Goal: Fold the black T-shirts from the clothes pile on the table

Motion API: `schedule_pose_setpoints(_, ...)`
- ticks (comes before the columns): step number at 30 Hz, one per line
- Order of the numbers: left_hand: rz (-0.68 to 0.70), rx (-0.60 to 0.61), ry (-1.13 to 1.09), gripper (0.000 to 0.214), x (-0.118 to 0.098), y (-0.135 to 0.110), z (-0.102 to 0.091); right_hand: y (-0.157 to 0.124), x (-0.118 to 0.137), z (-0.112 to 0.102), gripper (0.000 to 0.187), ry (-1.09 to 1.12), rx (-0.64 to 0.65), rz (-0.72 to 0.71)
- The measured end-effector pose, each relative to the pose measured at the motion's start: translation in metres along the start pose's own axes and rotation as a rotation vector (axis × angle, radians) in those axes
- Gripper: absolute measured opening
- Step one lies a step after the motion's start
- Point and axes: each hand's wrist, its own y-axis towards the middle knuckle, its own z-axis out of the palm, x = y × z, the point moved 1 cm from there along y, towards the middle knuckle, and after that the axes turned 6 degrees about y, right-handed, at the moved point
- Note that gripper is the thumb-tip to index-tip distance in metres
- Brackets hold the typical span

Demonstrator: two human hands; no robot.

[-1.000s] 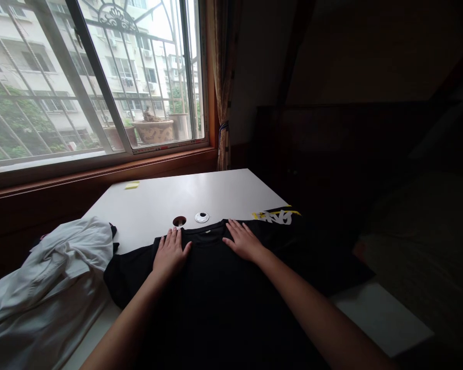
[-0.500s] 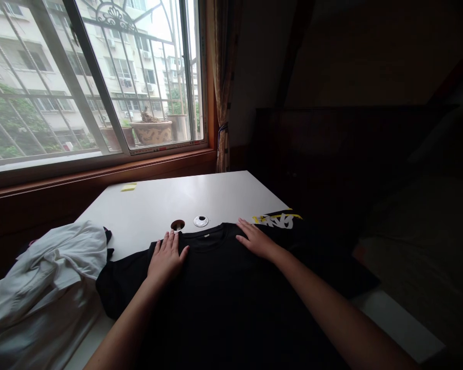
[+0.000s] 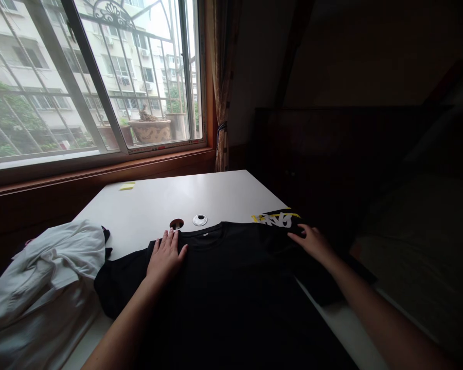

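A black T-shirt (image 3: 231, 288) lies spread flat on a white desk (image 3: 165, 203), collar toward the window. My left hand (image 3: 165, 257) rests flat on the shirt's left shoulder, fingers stretched out beside the collar. My right hand (image 3: 312, 242) lies palm down on the right sleeve at the desk's right edge, fingers apart, just below a yellow and white print (image 3: 273, 218) on the sleeve. Neither hand holds anything.
A heap of white cloth (image 3: 42, 277) lies at the desk's left. A cable hole (image 3: 176, 224) and its white cap (image 3: 199, 220) sit just beyond the collar. A yellow note (image 3: 126, 186) lies near the window. Dark furniture stands to the right.
My right hand has slid from beside the collar out to the right along the shoulder onto the sleeve. My left hand has stayed on the left shoulder.
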Motion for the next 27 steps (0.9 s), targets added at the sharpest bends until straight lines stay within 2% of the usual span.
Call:
schedule_pose_setpoints(3, 0.057, -0.074, -0.014, 0.062, 0.0, 0.0, -0.003, 0.001, 0.003, 0.0, 0.065, 0.156, 0.053, 0.112)
schedule_pose_setpoints(6, 0.2, -0.144, -0.056, 0.052, -0.015, -0.008, -0.014, 0.002, 0.013, -0.003, 0.069, 0.261, 0.082, 0.175)
schedule_pose_setpoints(9, 0.474, -0.085, -0.151, 0.046, -0.05, -0.027, -0.033, 0.001, 0.018, -0.005, 0.069, 0.371, 0.104, 0.177)
schedule_pose_setpoints(11, 0.692, 0.004, -0.232, 0.053, -0.081, -0.042, -0.047, 0.0, 0.017, -0.006, 0.071, 0.397, 0.095, 0.169)
schedule_pose_setpoints(14, 0.881, 0.039, -0.33, 0.062, -0.127, -0.056, -0.062, -0.002, 0.012, -0.006, 0.076, 0.349, 0.085, 0.188)
schedule_pose_setpoints(17, 0.932, 0.03, -0.382, 0.066, -0.161, -0.055, -0.063, -0.005, 0.005, -0.006, 0.076, 0.334, 0.109, 0.19)
schedule_pose_setpoints(20, 0.923, 0.011, -0.406, 0.069, -0.183, -0.047, -0.056, -0.011, 0.0, -0.004, 0.072, 0.382, 0.117, 0.104)
schedule_pose_setpoints(24, 0.921, -0.003, -0.433, 0.069, -0.194, -0.042, -0.048, -0.019, 0.003, -0.007, 0.059, 0.454, 0.063, -0.037)
schedule_pose_setpoints(27, 0.917, -0.011, -0.43, 0.064, -0.195, -0.044, -0.047, -0.023, 0.015, -0.013, 0.051, 0.531, 0.031, -0.164)
